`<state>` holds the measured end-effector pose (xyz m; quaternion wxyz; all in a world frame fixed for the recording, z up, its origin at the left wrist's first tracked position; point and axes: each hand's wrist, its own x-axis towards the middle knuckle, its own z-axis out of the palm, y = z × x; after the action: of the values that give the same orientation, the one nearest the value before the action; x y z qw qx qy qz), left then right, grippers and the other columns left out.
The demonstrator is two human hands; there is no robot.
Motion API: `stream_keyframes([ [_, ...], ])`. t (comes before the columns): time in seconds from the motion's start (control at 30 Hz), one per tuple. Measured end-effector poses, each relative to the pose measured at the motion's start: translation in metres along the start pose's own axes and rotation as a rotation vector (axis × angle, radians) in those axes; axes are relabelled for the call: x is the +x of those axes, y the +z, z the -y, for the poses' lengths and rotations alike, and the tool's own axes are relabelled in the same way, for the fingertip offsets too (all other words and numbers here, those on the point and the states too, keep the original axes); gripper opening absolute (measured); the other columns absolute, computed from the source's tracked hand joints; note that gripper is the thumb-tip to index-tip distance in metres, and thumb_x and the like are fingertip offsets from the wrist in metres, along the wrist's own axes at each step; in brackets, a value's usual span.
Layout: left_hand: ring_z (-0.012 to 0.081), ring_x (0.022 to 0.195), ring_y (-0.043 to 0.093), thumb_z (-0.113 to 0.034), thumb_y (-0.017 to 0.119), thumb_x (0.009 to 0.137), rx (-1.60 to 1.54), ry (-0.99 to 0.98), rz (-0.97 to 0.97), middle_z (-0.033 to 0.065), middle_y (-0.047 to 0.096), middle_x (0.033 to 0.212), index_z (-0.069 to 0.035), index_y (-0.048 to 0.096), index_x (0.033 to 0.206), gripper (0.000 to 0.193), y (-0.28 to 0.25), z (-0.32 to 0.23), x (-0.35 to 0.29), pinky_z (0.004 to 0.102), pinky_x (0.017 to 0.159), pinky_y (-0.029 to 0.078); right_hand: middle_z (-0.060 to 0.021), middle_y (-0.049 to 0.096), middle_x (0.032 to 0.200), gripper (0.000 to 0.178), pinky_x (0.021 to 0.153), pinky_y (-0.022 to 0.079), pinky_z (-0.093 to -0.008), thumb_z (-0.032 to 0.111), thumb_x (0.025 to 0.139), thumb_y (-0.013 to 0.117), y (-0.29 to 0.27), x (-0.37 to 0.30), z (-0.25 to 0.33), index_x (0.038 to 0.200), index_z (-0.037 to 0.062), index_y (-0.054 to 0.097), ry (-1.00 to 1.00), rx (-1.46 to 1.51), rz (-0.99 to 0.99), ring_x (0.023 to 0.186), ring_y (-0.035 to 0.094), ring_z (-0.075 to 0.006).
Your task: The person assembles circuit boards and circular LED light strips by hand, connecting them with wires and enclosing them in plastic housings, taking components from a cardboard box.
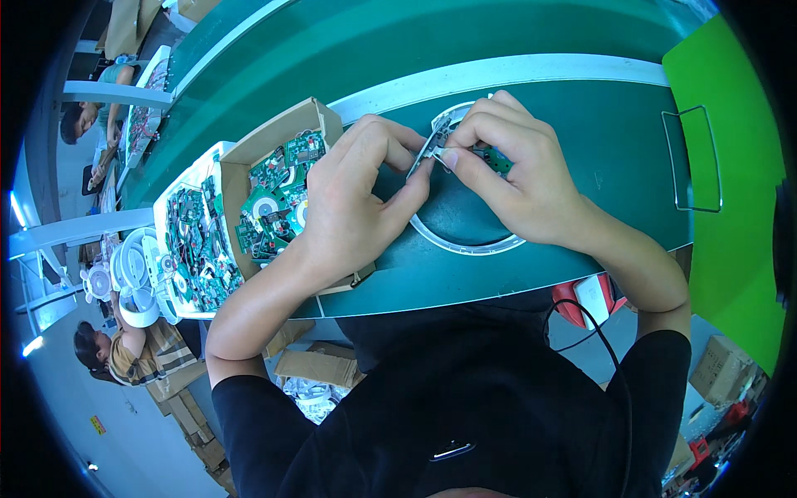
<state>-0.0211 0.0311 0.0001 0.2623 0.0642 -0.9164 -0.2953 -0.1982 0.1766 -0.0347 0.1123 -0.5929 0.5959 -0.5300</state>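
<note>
The green desk bears, left of the fingers, a carton partly hidden by the left hand and, beneath them, a white ring partly covered by the right hand, left fingers gripping a near-edge-on circuit board, right fingers pinching its indistinct pale part.

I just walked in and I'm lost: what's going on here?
The person's left hand and right hand pinch a small thin part over a white ring on the green table. A green board shows by the right hand; whether it is held is unclear. At left, a carton and a white tray hold circuit boards.
</note>
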Motion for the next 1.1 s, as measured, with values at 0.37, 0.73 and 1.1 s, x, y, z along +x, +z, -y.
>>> stream_keyframes([
  [0.37,0.0302,0.085,0.071,0.007,0.088,0.080,0.186,0.209,-0.014,0.0155,0.072,0.102,-0.002,0.060,0.092,0.032,0.005,-0.006,-0.001,0.0366,0.068,0.056,-0.0092,0.067,0.087,0.009,0.076,0.046,-0.0431,0.009,0.094,0.074,-0.001,0.000,0.002,0.089,0.0036,0.068,0.089,0.087,0.060,0.086,0.056,-0.0301],
  [0.73,0.0216,0.084,0.072,0.005,0.084,0.085,0.041,0.008,-0.001,0.0129,0.074,0.097,0.001,0.063,0.091,0.022,0.005,0.001,0.001,0.0304,0.074,0.055,-0.0105,0.070,0.089,0.014,0.078,0.049,-0.0404,0.015,0.098,0.072,-0.011,0.004,0.000,0.093,0.0015,0.074,0.109,0.077,0.089,0.086,0.060,-0.0289],
  [1.1,0.0235,0.076,0.071,0.001,0.084,0.085,-0.056,-0.139,-0.029,0.0125,0.073,0.094,-0.002,0.060,0.088,0.025,0.006,0.008,0.001,0.0344,0.067,0.057,-0.0110,0.070,0.089,0.012,0.076,0.051,-0.0385,0.012,0.097,0.073,-0.011,0.006,0.003,0.094,0.0002,0.074,0.117,0.100,0.057,0.085,0.063,-0.0265],
])
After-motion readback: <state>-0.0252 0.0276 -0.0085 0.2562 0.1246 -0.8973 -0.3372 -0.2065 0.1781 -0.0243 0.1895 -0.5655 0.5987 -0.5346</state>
